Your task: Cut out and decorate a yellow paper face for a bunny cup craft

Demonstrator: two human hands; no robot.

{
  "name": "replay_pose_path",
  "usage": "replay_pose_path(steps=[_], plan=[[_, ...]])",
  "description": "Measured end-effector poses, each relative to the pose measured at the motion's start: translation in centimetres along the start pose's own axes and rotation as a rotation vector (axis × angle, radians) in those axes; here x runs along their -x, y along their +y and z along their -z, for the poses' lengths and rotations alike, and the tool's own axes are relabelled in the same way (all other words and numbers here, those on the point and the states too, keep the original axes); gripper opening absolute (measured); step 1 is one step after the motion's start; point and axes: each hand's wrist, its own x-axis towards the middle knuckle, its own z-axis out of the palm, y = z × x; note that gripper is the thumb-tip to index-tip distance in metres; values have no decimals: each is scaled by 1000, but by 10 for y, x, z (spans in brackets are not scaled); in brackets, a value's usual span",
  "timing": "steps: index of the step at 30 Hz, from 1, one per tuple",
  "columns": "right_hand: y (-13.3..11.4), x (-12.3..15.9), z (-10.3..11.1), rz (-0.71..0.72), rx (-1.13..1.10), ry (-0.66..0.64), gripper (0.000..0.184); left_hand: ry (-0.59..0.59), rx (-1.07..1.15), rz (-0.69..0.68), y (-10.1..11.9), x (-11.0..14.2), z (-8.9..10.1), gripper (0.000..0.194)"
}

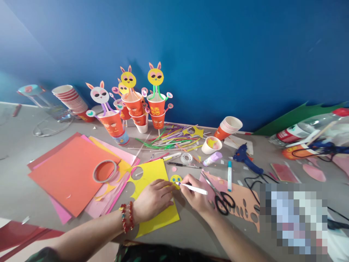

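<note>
My right hand [193,193] is closed around a white marker [197,189]. The marker's tip meets a small yellow paper face [174,178] with two blue round eyes. My left hand [155,198] lies flat on a yellow paper sheet [152,169] with round cut-outs, its fingers stretched out and fingertips at the face's edge. Just right of my right hand, black-handled scissors [221,200] rest on peach and pink cut paper [247,194]. A capped blue marker [229,176] lies beyond them. Above the face are a black pen [183,165] and a small pink disc [174,169].
Red paper cups [111,123] with bunny figures stand along the blue wall. Coloured sheets [68,171] and a tape roll [105,171] lie left. Pipe cleaners [169,138], a glue stick [212,159], white cup [211,145] and blue glue gun [247,158] occupy the back and right.
</note>
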Motion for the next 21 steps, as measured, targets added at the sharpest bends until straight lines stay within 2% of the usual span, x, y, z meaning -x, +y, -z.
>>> replay_pose_path(steps=[13,21], plan=[[6,2,-2,11,33,-39,16,-5,16,2,0,0,-1,16],[5,3,-1,1,40,-20,18,-18,14,1,0,0,1,17]])
